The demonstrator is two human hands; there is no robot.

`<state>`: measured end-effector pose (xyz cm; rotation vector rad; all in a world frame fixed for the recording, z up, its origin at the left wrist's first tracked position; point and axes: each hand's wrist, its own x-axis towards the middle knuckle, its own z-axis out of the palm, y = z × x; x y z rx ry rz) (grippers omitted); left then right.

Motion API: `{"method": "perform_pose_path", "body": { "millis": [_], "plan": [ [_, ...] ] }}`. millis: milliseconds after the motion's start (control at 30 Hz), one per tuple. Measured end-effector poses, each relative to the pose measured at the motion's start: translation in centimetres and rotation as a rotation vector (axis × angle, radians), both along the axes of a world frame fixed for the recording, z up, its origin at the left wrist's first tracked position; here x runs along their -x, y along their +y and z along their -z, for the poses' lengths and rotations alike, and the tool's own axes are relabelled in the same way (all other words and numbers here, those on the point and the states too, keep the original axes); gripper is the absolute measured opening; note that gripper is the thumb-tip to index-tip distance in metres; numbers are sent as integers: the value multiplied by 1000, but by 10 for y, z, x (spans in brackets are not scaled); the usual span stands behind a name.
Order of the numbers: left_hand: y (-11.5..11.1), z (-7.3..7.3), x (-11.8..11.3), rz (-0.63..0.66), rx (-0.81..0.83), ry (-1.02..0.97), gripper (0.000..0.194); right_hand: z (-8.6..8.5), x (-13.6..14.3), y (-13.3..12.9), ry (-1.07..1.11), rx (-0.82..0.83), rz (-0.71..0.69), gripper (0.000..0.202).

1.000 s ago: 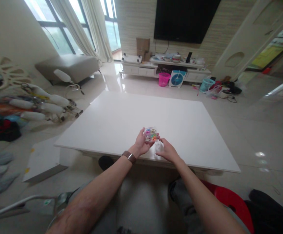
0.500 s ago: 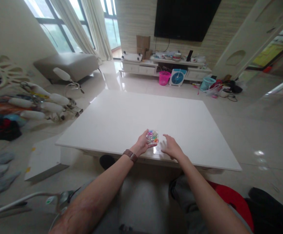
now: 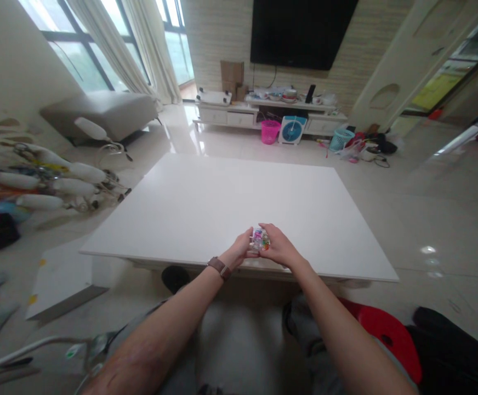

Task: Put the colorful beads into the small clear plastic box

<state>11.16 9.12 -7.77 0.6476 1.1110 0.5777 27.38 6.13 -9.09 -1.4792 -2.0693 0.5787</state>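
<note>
A small clear plastic box [image 3: 259,240] with colourful little pieces inside is held between my two hands, over the near edge of the white table [image 3: 239,192]. My left hand [image 3: 239,248], with a brown watch on its wrist, grips the box's left side. Around its right side are the fingers of my right hand [image 3: 279,246], partly covering it. The pieces look pink, green, orange and clear, but are too small to name.
Beyond the table a TV cabinet [image 3: 214,115] stands against the wall, with a pink basket [image 3: 270,131] and a blue fan [image 3: 292,130] before it. A red stool [image 3: 391,334] is at my right. Lamp parts [image 3: 74,181] lie on the left floor.
My right hand has moved left from open air and closed on the right side of the box. My left hand still holds it. The whole view has shifted slightly.
</note>
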Motion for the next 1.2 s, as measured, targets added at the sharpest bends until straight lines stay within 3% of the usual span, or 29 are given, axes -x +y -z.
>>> {"method": "perform_pose_path", "body": {
  "millis": [267,633,867,1200],
  "plan": [
    [20,-12,27,6,-273,213,12,27,-11,-1,-86,181,21,81],
    [20,-21,39,-16,-301,171,12,37,7,4,-208,269,-21,80],
    [22,-24,40,-8,-300,175,11,37,18,2,-309,272,2,96],
    [20,-28,40,-4,-307,156,12,37,18,3,-454,300,25,80]
  ]
}}
